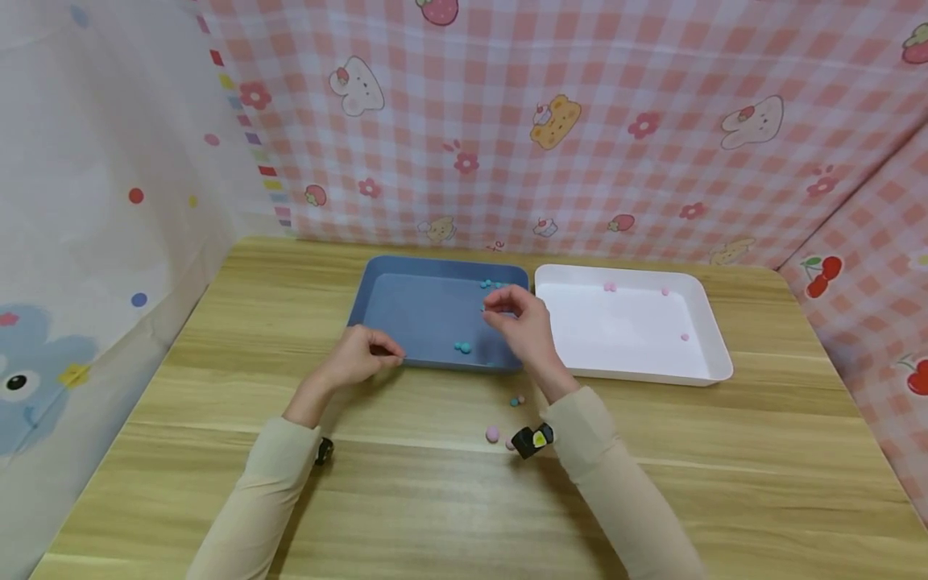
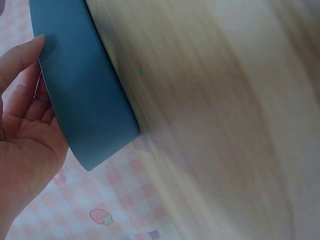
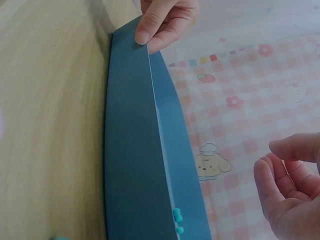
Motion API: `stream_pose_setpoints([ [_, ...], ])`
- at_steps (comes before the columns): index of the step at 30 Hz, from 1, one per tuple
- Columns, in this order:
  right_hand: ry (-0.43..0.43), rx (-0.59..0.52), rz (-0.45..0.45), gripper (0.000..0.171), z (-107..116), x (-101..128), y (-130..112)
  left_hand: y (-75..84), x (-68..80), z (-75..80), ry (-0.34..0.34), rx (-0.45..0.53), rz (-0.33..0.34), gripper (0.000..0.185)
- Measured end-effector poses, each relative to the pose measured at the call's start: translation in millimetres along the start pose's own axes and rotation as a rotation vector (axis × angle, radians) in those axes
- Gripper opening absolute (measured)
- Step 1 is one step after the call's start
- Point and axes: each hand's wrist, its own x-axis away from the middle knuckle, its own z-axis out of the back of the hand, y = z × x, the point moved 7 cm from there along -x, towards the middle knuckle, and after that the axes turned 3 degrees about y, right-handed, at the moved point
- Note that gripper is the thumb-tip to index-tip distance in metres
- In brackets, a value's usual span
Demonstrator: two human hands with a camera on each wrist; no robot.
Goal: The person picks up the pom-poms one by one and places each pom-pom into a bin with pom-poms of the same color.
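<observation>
A blue tray (image 1: 413,314) lies at the middle of the wooden table. My left hand (image 1: 362,354) holds its near left rim, thumb on the outer wall (image 2: 85,100) and fingers over the edge. In the right wrist view the same left hand (image 3: 165,20) pinches the tray (image 3: 130,150). My right hand (image 1: 518,318) hovers over the tray's right half with its fingers loosely curled. Between its fingertips (image 3: 272,172) I see no bead. Teal beads (image 1: 462,347) lie on the tray floor, more (image 1: 493,283) sit at its far edge, and a pair of teal beads (image 3: 177,217) shows in the wrist view.
A white tray (image 1: 696,310) with three pink beads (image 1: 610,286) touches the blue tray's right side. Loose beads lie on the table near my right wrist: a pink one (image 1: 492,434) and a teal one (image 1: 514,400). Patterned cloth walls stand behind and on both sides.
</observation>
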Motion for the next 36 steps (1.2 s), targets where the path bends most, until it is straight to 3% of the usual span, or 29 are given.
stream_pose_setpoints([
  [6,-0.04,0.017,-0.018,0.012,11,25,-12,0.9,0.4,0.4,-0.001,0.002,0.002,0.007],
  [12,-0.1,0.025,0.0,0.012,14,42,10,1.0,0.7,0.1,-0.004,-0.004,0.007,0.007],
  [20,-0.166,0.06,-0.049,0.014,18,65,29,0.3,0.6,-0.2,-0.005,-0.001,0.01,0.008],
  [36,-0.231,0.206,0.059,0.02,15,76,47,1.5,-0.5,-0.8,-0.006,0.004,-0.002,0.007],
])
